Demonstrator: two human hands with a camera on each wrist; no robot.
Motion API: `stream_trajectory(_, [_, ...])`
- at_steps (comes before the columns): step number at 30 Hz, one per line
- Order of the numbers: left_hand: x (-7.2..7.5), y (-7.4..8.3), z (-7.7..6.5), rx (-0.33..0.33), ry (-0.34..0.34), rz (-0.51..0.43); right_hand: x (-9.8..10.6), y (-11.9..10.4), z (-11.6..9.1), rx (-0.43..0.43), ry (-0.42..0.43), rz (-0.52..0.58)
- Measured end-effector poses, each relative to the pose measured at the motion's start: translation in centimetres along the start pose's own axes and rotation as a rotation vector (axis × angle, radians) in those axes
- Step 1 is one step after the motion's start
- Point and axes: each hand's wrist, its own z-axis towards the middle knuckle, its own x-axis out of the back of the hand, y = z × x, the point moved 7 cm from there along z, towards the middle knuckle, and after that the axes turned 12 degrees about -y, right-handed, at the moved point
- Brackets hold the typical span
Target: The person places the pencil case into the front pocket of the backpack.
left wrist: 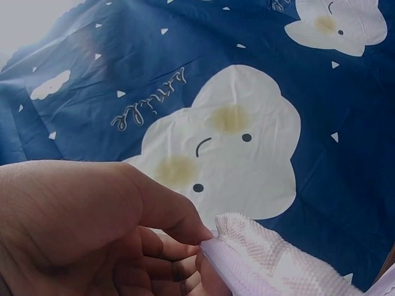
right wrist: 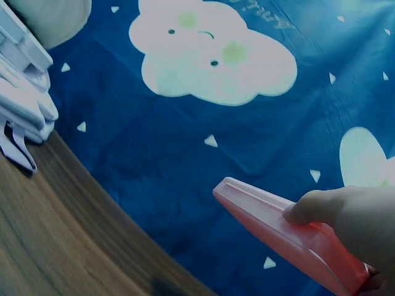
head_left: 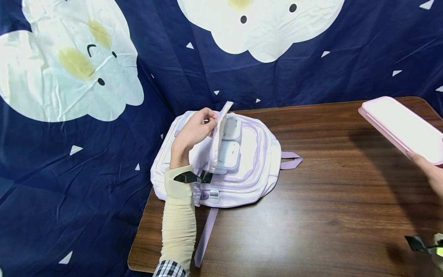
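A white and lilac backpack (head_left: 249,196) lies on the table with its front pocket flap (head_left: 219,142) raised. My left hand (head_left: 195,129) pinches the upper part of that flap between thumb and fingers; the left wrist view shows the pinched fabric edge (left wrist: 247,265) up close. Beside the flap sit two clear lidded containers, one grey-looking container (head_left: 232,128) above and one pale blue container (head_left: 228,154) below, partly hidden by the flap. At the far right, my right hand (head_left: 429,173) grips a flat pink box (head_left: 405,127) with a pale top, held above the table.
The brown wooden table (head_left: 311,231) has its left edge just past the backpack. A lilac strap (head_left: 206,238) trails toward the front, and a loop (head_left: 292,160) sticks out to the right. Behind hangs a dark blue cloth (head_left: 221,80) with white clouds.
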Motion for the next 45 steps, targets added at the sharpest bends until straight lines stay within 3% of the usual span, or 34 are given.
stream_trajectory(2, [0.0, 0.1, 0.0, -0.002, 0.000, -0.002, -0.3, -2.0, -0.8, -0.060, 0.007, -0.006])
stream_trajectory(4, [0.0, 0.1, 0.0, -0.004, -0.003, -0.002, -0.7, -6.0, -2.0, -0.073, 0.010, 0.020])
stream_trajectory(9, [0.0, 0.0, 0.1, -0.003, -0.006, -0.001, -1.9, -16.7, -4.5, 0.077, -0.005, 0.026])
stream_trajectory(12, [0.1, -0.1, 0.1, 0.000, -0.006, -0.003, -2.7, -19.7, -4.9, 0.131, -0.044, -0.058])
stream_trajectory(15, [0.1, -0.1, 0.1, 0.002, -0.005, -0.004, -3.4, -20.9, -5.0, 0.130, -0.087, -0.164])
stream_trajectory(19, [0.1, 0.0, 0.1, 0.006, -0.008, -0.003, -4.6, -22.0, -5.3, 0.145, -0.137, -0.206])
stream_trajectory(36, [-0.1, -0.3, 0.1, -0.004, -0.019, -0.005, -9.6, -26.4, -7.4, 0.389, -0.242, -0.143])
stream_trajectory(45, [0.0, -0.2, 0.1, -0.006, -0.015, 0.004, -14.1, -28.8, -8.4, 0.483, -0.409, -0.121])
